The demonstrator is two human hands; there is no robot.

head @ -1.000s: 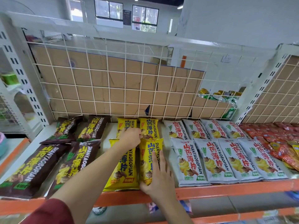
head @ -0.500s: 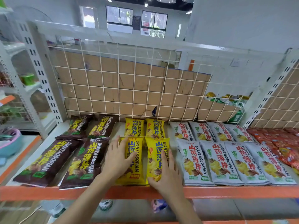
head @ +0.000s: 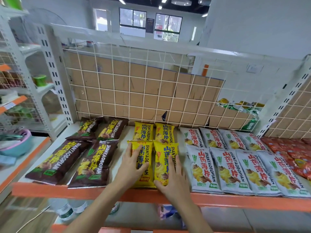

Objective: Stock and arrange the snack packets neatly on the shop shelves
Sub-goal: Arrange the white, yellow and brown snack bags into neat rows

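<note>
**Alignment of the front yellow pair**

Left hand has come forward from the back row and now lies flat, fingers spread, on the front-left yellow packet. Right hand stays flat, fingers straight, against the front-right yellow packet, thumb at its near end. The two packets, askew a second ago, now lie side by side at the shelf lip. By this judgement the yellow block is almost squared; a light inward push should finish it. Count: four yellow packets, two rows of two; four brown packets, likewise; eight grey packets, two rows of four; red packets at far right, too jumbled to count.
</note>
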